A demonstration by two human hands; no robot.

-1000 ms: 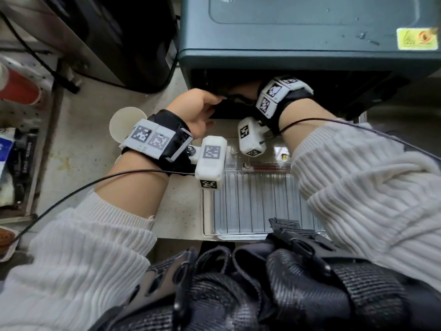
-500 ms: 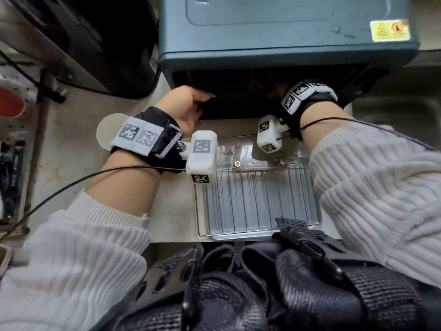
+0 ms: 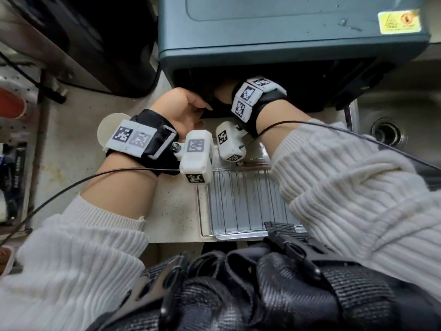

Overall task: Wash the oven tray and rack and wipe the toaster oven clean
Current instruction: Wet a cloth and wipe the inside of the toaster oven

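The dark teal toaster oven [image 3: 286, 32] stands at the top with its front opening facing me. My left hand [image 3: 181, 108] rests at the left lower corner of the opening, fingers curled inward and their tips hidden in the dark. My right hand [image 3: 223, 91] reaches into the cavity, with only its back and the tagged wristband showing. In front of the opening lies a ribbed silver tray [image 3: 241, 206] with a wire rack [image 3: 202, 211] around it, partly covered by my right sleeve.
A steel sink with its drain [image 3: 387, 134] lies to the right of the oven. A black appliance [image 3: 95, 44] stands at the upper left. A white round disc [image 3: 106, 125] sits on the speckled counter [image 3: 78, 144]. Cables run from both wrists.
My right hand has shifted left inside the oven opening, closer to my left hand. My left hand stays at the opening's left corner.
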